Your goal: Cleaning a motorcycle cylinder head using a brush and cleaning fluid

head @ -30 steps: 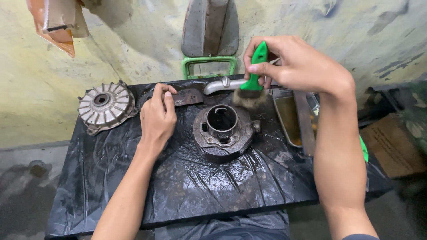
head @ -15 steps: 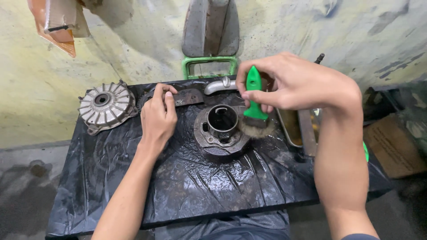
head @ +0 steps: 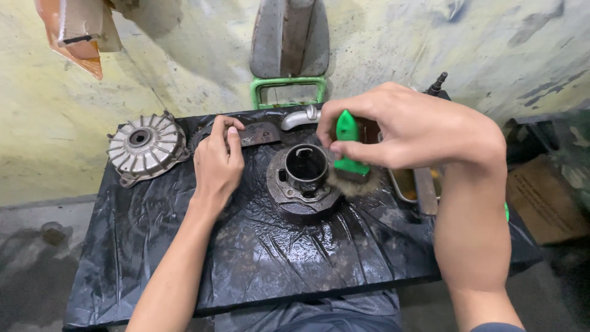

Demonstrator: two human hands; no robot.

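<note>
Finned metal cover (head: 146, 146) lies at the bench's left end. Left hand (head: 216, 161), fingers curled, rests on a flat dark metal piece (head: 258, 133); whether it grips is unclear. Round engine part (head: 303, 182) sits mid-bench on black plastic sheet (head: 258, 258): likely heavy, rigid, oil-slick; hold by its outer rim. Right hand (head: 405, 126) pinches a green brush (head: 349, 150), bristles against the part's right side.

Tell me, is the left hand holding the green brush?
No, the left hand rests on the black sheet beside the round metal part, while the right hand grips the green brush.
</note>
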